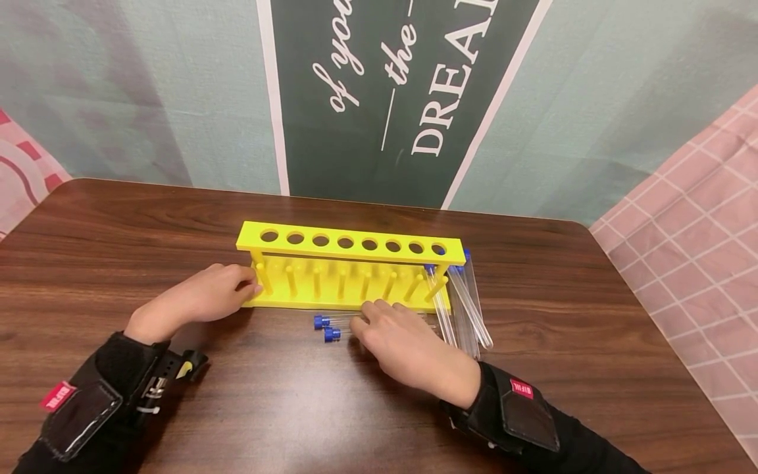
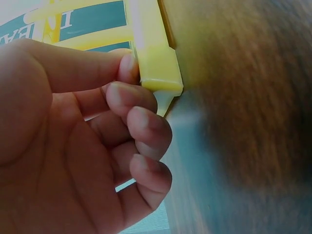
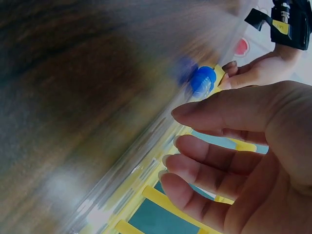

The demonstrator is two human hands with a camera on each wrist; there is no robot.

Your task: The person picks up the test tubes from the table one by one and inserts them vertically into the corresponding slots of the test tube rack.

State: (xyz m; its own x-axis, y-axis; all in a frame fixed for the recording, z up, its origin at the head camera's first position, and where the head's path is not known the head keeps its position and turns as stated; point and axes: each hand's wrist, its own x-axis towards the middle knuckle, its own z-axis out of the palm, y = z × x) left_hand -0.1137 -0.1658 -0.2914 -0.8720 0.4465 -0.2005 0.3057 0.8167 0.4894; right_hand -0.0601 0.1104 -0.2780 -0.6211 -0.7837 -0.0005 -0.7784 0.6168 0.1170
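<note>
A yellow test-tube rack (image 1: 349, 245) with a row of empty holes stands mid-table. My left hand (image 1: 245, 286) is at its left end, curled fingers and thumb pinching the rack's corner (image 2: 156, 63); the fingertips (image 2: 127, 68) press the yellow plastic. Two clear tubes with blue caps (image 1: 322, 321) (image 1: 331, 334) lie on the table in front of the rack. My right hand (image 1: 379, 313) is spread over their bodies with fairly straight fingers. In the right wrist view the fingers (image 3: 195, 146) hover beside a tube with its blue cap (image 3: 202, 80), not wrapped round it.
Several more clear tubes (image 1: 468, 309) lean against the rack's right end. The dark wooden table (image 1: 177, 217) has rounded far corners. A lettered wall banner hangs behind, and pink checked cloth (image 1: 699, 250) lies off the table's right edge.
</note>
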